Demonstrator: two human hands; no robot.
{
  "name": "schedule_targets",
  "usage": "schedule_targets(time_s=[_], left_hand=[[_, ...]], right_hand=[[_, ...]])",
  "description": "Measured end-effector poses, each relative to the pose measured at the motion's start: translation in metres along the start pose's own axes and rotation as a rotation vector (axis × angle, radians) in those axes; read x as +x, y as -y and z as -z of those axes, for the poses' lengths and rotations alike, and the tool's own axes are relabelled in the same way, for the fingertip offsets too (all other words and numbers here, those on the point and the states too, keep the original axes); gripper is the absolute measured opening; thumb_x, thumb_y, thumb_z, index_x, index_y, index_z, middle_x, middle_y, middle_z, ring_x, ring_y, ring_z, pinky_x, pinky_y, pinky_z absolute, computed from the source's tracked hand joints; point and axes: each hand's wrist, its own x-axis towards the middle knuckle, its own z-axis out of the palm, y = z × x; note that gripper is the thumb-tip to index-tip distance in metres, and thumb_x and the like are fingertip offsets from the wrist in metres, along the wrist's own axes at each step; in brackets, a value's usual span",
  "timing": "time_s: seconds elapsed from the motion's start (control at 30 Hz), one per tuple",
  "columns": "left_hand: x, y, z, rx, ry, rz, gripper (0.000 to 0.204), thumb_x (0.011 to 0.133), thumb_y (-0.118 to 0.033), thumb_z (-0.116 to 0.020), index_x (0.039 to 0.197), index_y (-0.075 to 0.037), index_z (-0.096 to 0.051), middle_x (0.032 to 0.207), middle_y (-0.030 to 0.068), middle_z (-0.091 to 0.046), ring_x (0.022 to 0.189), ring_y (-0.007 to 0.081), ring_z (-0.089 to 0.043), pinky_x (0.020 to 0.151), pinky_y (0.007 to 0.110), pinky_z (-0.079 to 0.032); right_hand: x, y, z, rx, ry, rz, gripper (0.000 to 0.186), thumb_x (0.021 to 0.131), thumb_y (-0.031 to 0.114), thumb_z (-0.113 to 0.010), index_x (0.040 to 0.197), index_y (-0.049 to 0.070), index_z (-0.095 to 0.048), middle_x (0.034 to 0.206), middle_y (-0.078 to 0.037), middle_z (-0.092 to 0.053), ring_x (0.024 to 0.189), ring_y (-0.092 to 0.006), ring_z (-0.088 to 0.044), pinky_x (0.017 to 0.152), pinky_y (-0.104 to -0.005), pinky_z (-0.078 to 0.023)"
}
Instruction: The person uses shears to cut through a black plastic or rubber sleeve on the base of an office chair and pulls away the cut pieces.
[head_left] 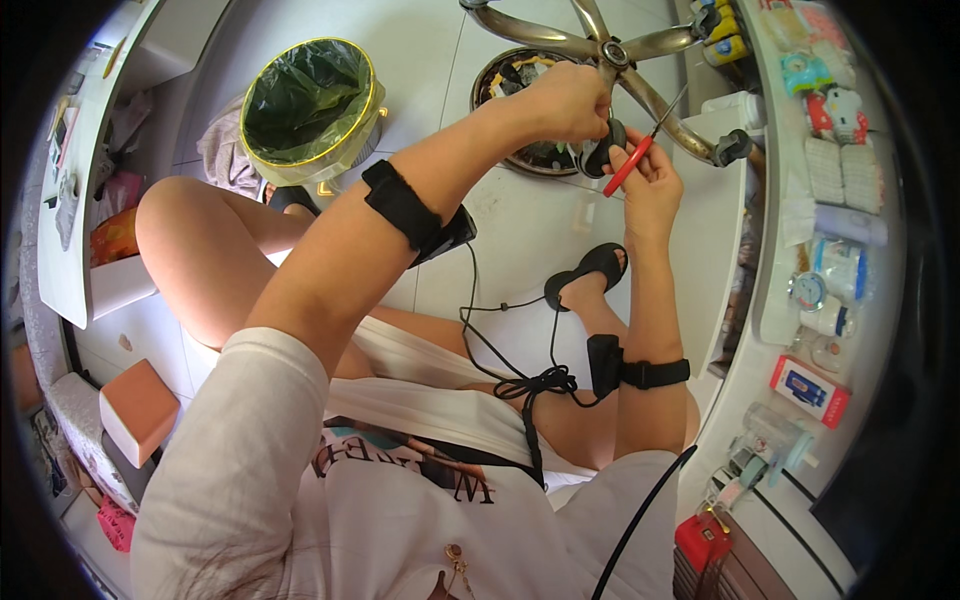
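Ahead of me is a metal star-shaped chair base (660,110) with dark casters at its leg ends. My left hand (570,103) is closed at the end of its near leg, just above a black caster (603,150); whatever its fingers pinch is hidden. To the right of that caster, my right hand (652,190) is closed on a red-handled screwdriver (630,165), its thin shaft pointing up and right. The thumb of this hand lies close beside the caster.
A yellow-rimmed bin (310,105) with a dark liner stands at left. Behind my hands sits a round dark container (500,75) with debris inside. Shelves (800,250) of small items line the right. Black cables (540,380) hang across my lap.
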Motion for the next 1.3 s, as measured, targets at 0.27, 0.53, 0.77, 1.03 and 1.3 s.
schedule_targets(time_s=[0.27, 0.53, 0.77, 1.03, 1.3], left_hand=[[-0.004, 0.015, -0.01, -0.062, -0.067, -0.024, 0.015, 0.07, -0.012, -0.059, 0.074, 0.003, -0.061, 0.064, 0.0145, -0.06, 0.06, 0.0233, -0.058, 0.06, 0.033, -0.047], [-0.01, 0.031, -0.021, -0.32, -0.05, 0.162, 0.018, 0.077, -0.016, -0.059, 0.073, 0.001, -0.061, 0.065, 0.0058, -0.06, 0.061, 0.0114, -0.056, 0.06, 0.027, -0.045], [-0.019, 0.029, -0.019, -0.609, 0.0, 0.266, 0.013, 0.078, -0.012, -0.059, 0.073, -0.001, -0.061, 0.068, 0.0036, -0.06, 0.063, 0.0083, -0.054, 0.056, 0.022, -0.041], [-0.027, 0.037, -0.026, -1.044, -0.022, 0.297, 0.012, 0.077, -0.009, -0.06, 0.072, 0.002, -0.062, 0.071, 0.0073, -0.063, 0.063, 0.0106, -0.058, 0.061, 0.021, -0.046], [-0.03, 0.04, -0.02, -1.165, -0.025, 0.299, 0.012, 0.079, -0.009, -0.062, 0.079, 0.003, -0.062, 0.075, 0.0081, -0.063, 0.068, 0.0114, -0.059, 0.065, 0.021, -0.048]], right_hand=[[-0.002, -0.003, -0.003, 0.017, -0.017, 0.0, 0.032, 0.079, 0.007, -0.065, 0.107, -0.004, -0.055, 0.087, -0.006, -0.061, 0.067, -0.0088, -0.057, 0.058, -0.0209, -0.046], [-0.002, 0.008, -0.016, -0.074, -0.111, -0.038, 0.032, 0.08, 0.014, -0.067, 0.105, -0.002, -0.058, 0.085, -0.004, -0.06, 0.063, -0.01, -0.057, 0.055, -0.0192, -0.042], [-0.004, 0.001, -0.008, -0.007, -0.059, 0.007, 0.026, 0.079, 0.01, -0.066, 0.101, -0.002, -0.059, 0.085, -0.005, -0.061, 0.063, -0.009, -0.056, 0.052, -0.0197, -0.044], [-0.006, -0.007, -0.005, 0.066, -0.028, -0.005, 0.027, 0.08, 0.009, -0.065, 0.103, -0.002, -0.058, 0.086, -0.004, -0.061, 0.063, -0.0089, -0.056, 0.05, -0.0192, -0.042], [-0.008, -0.006, -0.004, 0.066, -0.046, -0.051, 0.027, 0.08, 0.009, -0.065, 0.104, -0.001, -0.058, 0.084, -0.003, -0.059, 0.062, -0.0089, -0.056, 0.048, -0.019, -0.04]])
